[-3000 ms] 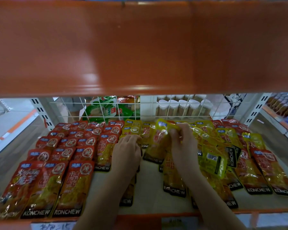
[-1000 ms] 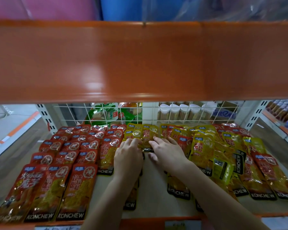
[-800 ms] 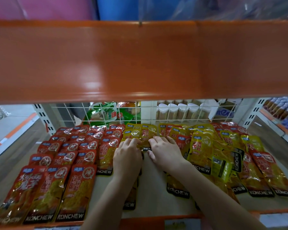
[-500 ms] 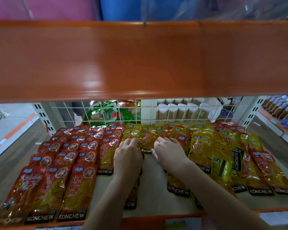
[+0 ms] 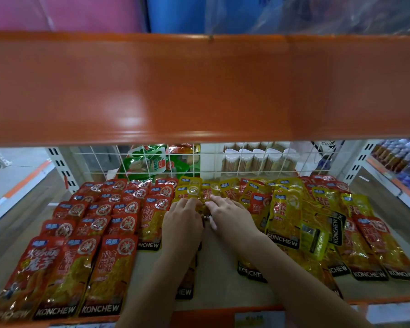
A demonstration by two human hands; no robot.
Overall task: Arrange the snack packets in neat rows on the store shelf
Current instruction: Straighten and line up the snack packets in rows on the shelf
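Note:
Red snack packets (image 5: 97,223) lie in overlapping rows on the left of the pale shelf board (image 5: 223,287). Yellow packets (image 5: 291,216) lie in a looser heap on the right, with more red ones (image 5: 376,245) at the far right. In the middle, my left hand (image 5: 182,223) and my right hand (image 5: 230,216) lie palm down side by side. Their fingertips rest on the yellow packets (image 5: 199,192) at the back middle of the shelf. Whether the fingers pinch a packet is hidden. A packet (image 5: 185,290) lies partly under my left forearm.
An orange shelf edge (image 5: 199,91) hangs low above and hides the upper back. A white wire grid (image 5: 223,162) closes the back, with green bags (image 5: 152,162) and white-lidded jars (image 5: 258,159) behind it. An orange lip (image 5: 223,316) runs along the front.
Three seconds ago my right hand held a yellow packet up; it now lies flat. Since then both hands have drawn together at the back middle packets.

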